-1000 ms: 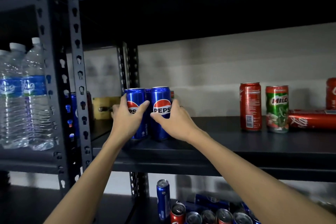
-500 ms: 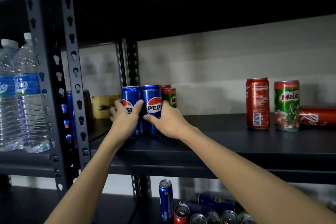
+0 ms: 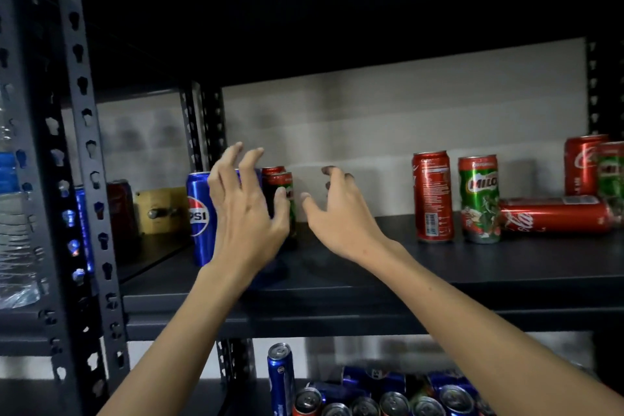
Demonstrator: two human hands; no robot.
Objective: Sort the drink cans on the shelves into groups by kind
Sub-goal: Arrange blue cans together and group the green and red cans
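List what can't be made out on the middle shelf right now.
- Second Pepsi can, head view: almost wholly behind the left hand.
- Red can behind the Milo can: only its top shows.
- Far-right Milo can: cut by the frame edge.
- Cans behind the upright: dark, brand unreadable.

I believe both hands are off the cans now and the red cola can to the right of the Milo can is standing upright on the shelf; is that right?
Not quite. In the head view the red cola can just right of the Milo can lies on its side on the shelf, not upright. The rest holds: the left hand and right hand are both open and hold nothing.
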